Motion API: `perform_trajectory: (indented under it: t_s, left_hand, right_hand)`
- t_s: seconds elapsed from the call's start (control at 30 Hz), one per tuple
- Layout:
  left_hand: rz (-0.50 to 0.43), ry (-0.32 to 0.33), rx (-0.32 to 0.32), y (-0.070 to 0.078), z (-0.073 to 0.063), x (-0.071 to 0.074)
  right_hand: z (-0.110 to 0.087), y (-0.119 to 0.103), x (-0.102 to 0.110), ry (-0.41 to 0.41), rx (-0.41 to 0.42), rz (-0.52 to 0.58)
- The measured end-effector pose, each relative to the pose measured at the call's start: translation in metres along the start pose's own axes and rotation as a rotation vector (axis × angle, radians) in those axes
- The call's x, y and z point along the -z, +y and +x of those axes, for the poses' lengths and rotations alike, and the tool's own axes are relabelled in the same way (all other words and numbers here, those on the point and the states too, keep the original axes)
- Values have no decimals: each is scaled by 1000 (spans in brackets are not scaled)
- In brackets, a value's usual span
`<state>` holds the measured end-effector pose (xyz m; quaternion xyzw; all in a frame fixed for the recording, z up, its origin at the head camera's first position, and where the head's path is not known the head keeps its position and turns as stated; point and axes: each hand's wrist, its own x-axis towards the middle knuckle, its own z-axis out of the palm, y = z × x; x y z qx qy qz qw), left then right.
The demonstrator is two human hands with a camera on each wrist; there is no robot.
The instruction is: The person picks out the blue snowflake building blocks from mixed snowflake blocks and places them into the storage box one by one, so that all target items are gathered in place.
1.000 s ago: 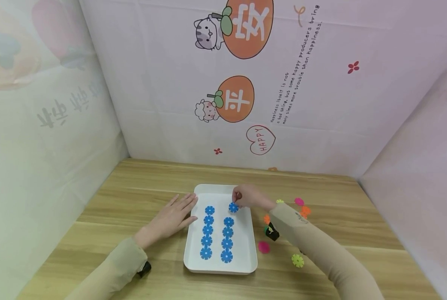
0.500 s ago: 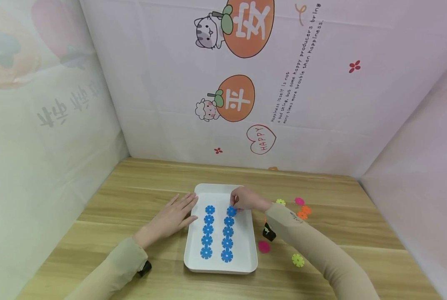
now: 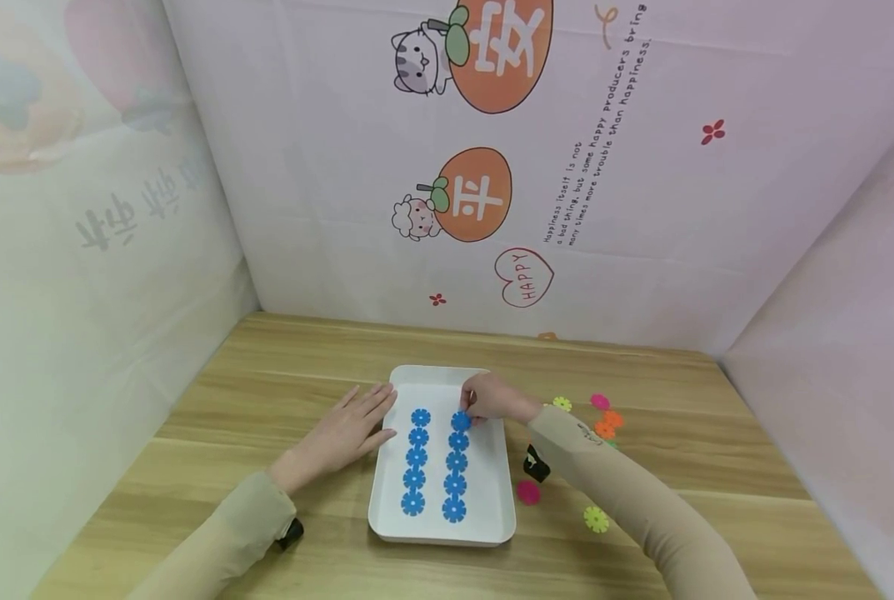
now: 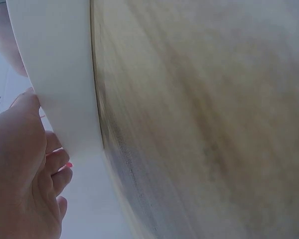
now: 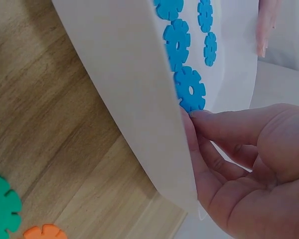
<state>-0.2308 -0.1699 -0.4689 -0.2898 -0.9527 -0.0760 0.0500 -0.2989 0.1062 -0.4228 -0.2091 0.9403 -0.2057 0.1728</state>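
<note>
A shallow white tray (image 3: 442, 537) holds two columns of blue snowflake discs (image 3: 414, 478), the discs in each column laid edge to edge. At the far end of the right-hand column, my right hand (image 3: 496, 396) pinches a blue snowflake disc (image 5: 191, 89) by its edge between thumb and fingertips. That disc lies in line with the one below it, edges meeting. My left hand (image 3: 345, 431) rests with fairly straight fingers on the tray's left rim. In the left wrist view, the left hand (image 4: 20, 169) lies along the outside of the tray wall (image 4: 60, 74).
Right of the tray, loose discs lie on the wooden table (image 3: 304, 358): pink (image 3: 528, 492), yellow-green (image 3: 596, 519), orange (image 3: 606, 429) and green (image 5: 2, 206). A black device (image 3: 536, 464) shows under the right wrist. Printed cloth walls (image 3: 342, 208) enclose the back and sides.
The right hand has brought its blue disc slightly left and toward the near end, closing the gap to the right column. Since half a second ago it has hardly moved. The left hand stays put.
</note>
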Motion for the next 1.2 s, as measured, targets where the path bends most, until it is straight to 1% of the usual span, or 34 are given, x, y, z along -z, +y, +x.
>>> perform_trajectory:
  t_s: [0.47, 0.67, 0.77, 0.93, 1.03, 1.13, 1.2]
  left_hand:
    - [-14, -11, 0, 2, -1, 0]
    - [-4, 6, -13, 2, 0, 0]
    - [2, -5, -10, 1, 1, 0]
    - [9, -23, -14, 0, 2, 0]
    - [-15, -31, -13, -2, 2, 1]
    - [-51, -49, 2, -3, 2, 4]
    - [-70, -55, 16, -4, 2, 6]
  right_hand:
    - [-1, 0, -2, -2, -31, 13]
    - [-4, 1, 0, 4, 3, 57]
    - [-7, 4, 5, 18, 14, 94]
    - [-18, 10, 19, 58, 30, 151]
    - [-26, 17, 27, 103, 76, 161]
    - [-35, 28, 33, 164, 134, 146]
    - [-40, 38, 36, 203, 156, 153]
